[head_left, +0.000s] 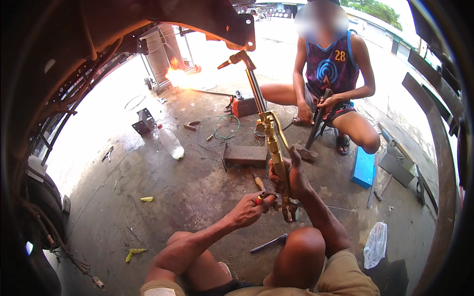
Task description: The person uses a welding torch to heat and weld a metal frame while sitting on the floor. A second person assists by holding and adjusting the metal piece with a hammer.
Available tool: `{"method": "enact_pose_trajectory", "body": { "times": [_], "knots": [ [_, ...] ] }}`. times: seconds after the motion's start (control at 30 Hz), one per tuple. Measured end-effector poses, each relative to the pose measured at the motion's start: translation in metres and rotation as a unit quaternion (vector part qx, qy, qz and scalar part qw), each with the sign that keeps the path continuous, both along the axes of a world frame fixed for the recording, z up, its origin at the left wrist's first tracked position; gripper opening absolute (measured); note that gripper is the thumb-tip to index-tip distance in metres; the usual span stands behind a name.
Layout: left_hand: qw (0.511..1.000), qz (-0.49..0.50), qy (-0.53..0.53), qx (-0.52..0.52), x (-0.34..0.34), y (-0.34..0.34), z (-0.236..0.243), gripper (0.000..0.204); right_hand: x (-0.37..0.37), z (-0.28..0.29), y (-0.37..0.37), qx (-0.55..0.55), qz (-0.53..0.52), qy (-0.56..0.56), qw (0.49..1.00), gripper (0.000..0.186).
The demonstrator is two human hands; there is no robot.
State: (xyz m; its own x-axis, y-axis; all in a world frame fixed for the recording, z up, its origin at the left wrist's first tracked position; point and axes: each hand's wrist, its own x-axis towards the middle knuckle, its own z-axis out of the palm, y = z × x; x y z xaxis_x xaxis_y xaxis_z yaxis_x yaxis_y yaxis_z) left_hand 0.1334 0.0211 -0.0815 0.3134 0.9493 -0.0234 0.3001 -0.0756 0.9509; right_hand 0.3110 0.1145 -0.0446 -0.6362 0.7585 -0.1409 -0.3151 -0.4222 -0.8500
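Both hands of the person are occupied: the right hand (295, 178) is closed around the brass handle of a cutting torch (274, 148), and the left hand (243, 209), just beside its lower end, has curled fingers around a small red and yellow object (259, 199). Whether the left fingers also touch the torch, I cannot tell. The torch stands nearly upright in front of the knees, and its bent head points to the left.

Largest is the dark metal structure (197, 24), which hangs over the upper left. Opposite, a co-worker (330, 69) squats and grips a slanting dark bar (320, 121). Farther away, a tall gas cylinder (167, 52) stands on a cart, with a bright orange flame (178, 76) in front of it; its source is not clear to me. On the floor lie a rusty steel piece (247, 156), a red machine (244, 105), a blue box (363, 168), a clear plastic bottle (170, 142), pliers (191, 125) and, smallest, a yellow scrap (146, 199).
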Motion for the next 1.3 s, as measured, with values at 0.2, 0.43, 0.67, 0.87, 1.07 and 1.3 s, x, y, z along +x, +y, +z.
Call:
{"method": "enact_pose_trajectory", "body": {
  "times": [0.2,0.43,0.67,0.87,1.07,1.3],
  "knots": [
    [0.995,0.01,0.079,0.057,0.019,-0.011,-0.015,0.027,-0.018,-0.021,0.006,-0.006,0.005,-0.056,0.998,0.087],
    [0.998,0.06,-0.007,-0.012,0.01,-0.002,-0.037,0.039,-0.032,-0.019,0.015,-0.014,-0.024,-0.035,0.999,0.084],
    [0.981,0.166,0.089,0.05,-0.015,0.027,0.013,0.049,-0.028,-0.028,0.017,-0.021,-0.057,-0.015,0.998,0.082],
    [0.827,0.275,0.254,0.42,-0.023,0.106,0.083,0.033,-0.033,-0.018,0.009,-0.014,-0.069,-0.006,0.997,0.081],
    [0.818,0.262,0.258,0.442,0.005,0.131,0.122,0.033,-0.035,-0.001,0.017,0.01,-0.12,0.008,0.993,0.083],
    [0.73,0.314,0.383,0.472,0.024,0.162,0.168,0.043,-0.033,0.032,0.036,0.015,-0.106,0.051,0.993,0.085]
  ]
}}
